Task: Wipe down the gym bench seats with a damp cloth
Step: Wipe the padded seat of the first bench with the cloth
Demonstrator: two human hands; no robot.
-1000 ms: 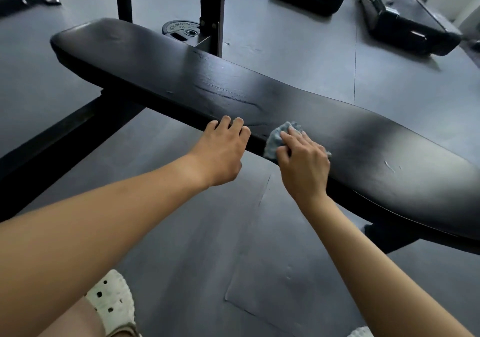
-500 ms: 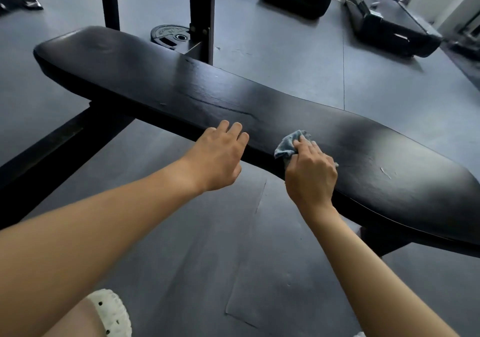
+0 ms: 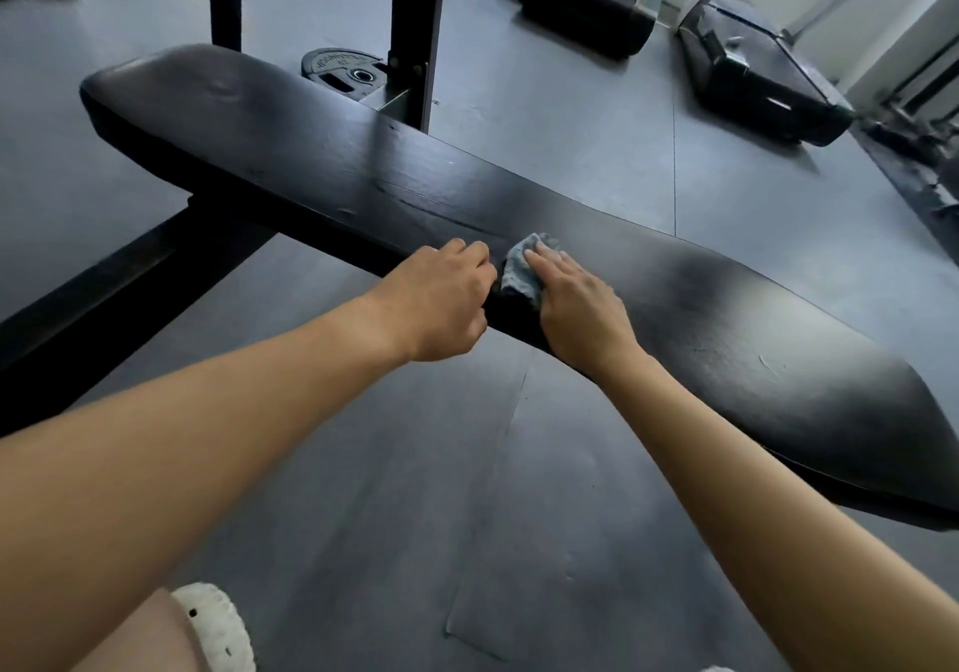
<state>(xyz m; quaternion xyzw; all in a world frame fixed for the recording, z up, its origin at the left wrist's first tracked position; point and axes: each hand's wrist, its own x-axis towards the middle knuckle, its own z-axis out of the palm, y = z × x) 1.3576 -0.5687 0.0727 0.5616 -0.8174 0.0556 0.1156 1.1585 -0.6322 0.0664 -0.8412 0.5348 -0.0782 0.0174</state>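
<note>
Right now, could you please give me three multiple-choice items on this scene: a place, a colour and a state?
1. Where is the cloth? A) on the floor B) on the bench seat, under the right hand C) over a treadmill
2. What colour is it? A) red B) white C) grey-blue
3. How do the right hand's fingers lie? A) straight, pressing the cloth B) in a fist C) lifted off the seat
1 B, it shows at the seat's near edge beneath the fingers; 2 C, its folds are grey-blue; 3 A, they stretch flat across it.
</note>
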